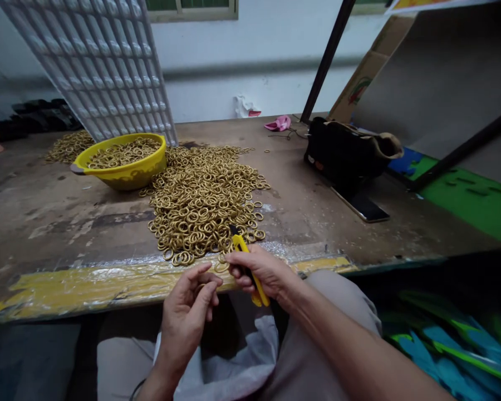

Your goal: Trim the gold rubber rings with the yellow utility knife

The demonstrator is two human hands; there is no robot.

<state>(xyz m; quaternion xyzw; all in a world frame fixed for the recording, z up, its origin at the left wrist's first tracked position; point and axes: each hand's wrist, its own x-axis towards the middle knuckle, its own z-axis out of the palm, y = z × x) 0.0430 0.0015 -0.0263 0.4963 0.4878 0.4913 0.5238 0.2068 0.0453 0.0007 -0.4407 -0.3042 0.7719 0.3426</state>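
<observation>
My right hand (254, 270) is closed round a yellow utility knife (241, 243), its dark blade end pointing up over the rings. A single gold-coloured ring (221, 267) shows at my right fingertips; whether they touch it I cannot tell. My left hand (191, 303) is just left of it, thumb and fingers curled together at the table's edge. Something small and curved shows between those fingers, too hidden to make out. Beyond both hands lies a wide heap of gold-coloured rings (209, 195). Below them, a pale open cloth or bag (237, 373) lies between my knees.
A yellow basin (125, 176) full of rings stands left of the heap, before a ribbed translucent panel (108, 61). To the right are a black bag (338, 153), a phone (365, 207) and a pink cloth (280, 123). Yellow tape (87, 287) covers the table's front edge.
</observation>
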